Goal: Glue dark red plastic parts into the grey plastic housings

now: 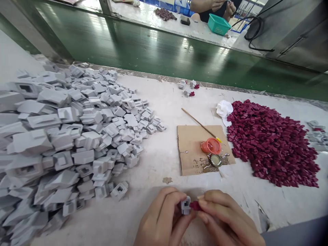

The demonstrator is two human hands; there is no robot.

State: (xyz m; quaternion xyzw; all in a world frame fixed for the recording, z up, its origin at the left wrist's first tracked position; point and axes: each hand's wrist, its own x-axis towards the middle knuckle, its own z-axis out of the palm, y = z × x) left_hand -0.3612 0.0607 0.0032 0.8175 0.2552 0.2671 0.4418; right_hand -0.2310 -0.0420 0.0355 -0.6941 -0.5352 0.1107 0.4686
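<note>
Near the bottom centre, my left hand (164, 218) pinches a small grey plastic part (185, 205) that has a square opening. Close beside it, my right hand (225, 218) holds a dark red piece (195, 205) between thumb and fingers, its tip at the right side of the grey part. Whether the tip is inside the grey part I cannot tell. A large pile of grey parts (84, 136) spreads over the left of the white table (159, 164). On the right is a heap of dark red pieces (271, 143).
Ahead lies cardboard (189, 136) with a red cup (214, 146), a metal cap (215, 160) and a thin stick (197, 121). A white cloth (224, 109) touches the red heap. Beyond a green belt (153, 51), another person's hands (229, 10) are near a teal basket (218, 25).
</note>
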